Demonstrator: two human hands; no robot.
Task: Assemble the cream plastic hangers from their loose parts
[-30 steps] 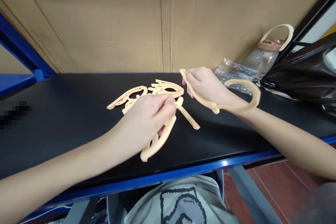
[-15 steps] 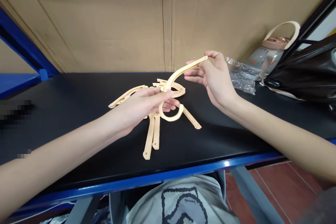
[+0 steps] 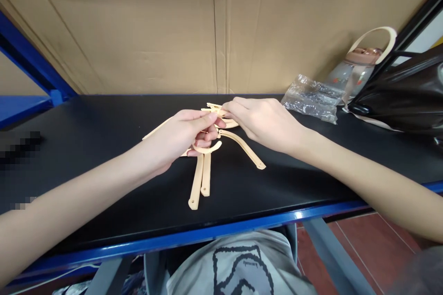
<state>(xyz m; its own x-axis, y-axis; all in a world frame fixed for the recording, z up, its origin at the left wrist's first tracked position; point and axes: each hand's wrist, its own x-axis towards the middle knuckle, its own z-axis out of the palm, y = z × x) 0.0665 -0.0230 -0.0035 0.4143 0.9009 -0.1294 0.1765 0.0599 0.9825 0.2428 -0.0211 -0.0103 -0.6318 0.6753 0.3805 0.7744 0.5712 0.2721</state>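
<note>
Cream plastic hanger pieces lie in a loose pile (image 3: 226,122) on the black tabletop (image 3: 104,147). My left hand (image 3: 180,136) is closed around a curved cream hook piece (image 3: 207,148), whose arc shows below my fingers. My right hand (image 3: 263,120) reaches across to the pile, its fingertips pinched on a cream piece at the top of the heap, right beside my left thumb. Two straight cream arms (image 3: 200,179) lie side by side toward the table's front edge, and a third arm (image 3: 245,150) angles off to the right under my right wrist.
A crumpled clear plastic bag (image 3: 309,99) lies at the back right. Behind it stands a clear jar with a cream handle (image 3: 360,62), next to a black plastic bag (image 3: 401,97). Cardboard (image 3: 214,27) forms the back wall. The table has a blue front edge (image 3: 242,226).
My right hand came down from holding a long cream piece in the air and now pinches at the pile. My left hand has kept its hold on the curved hook piece.
</note>
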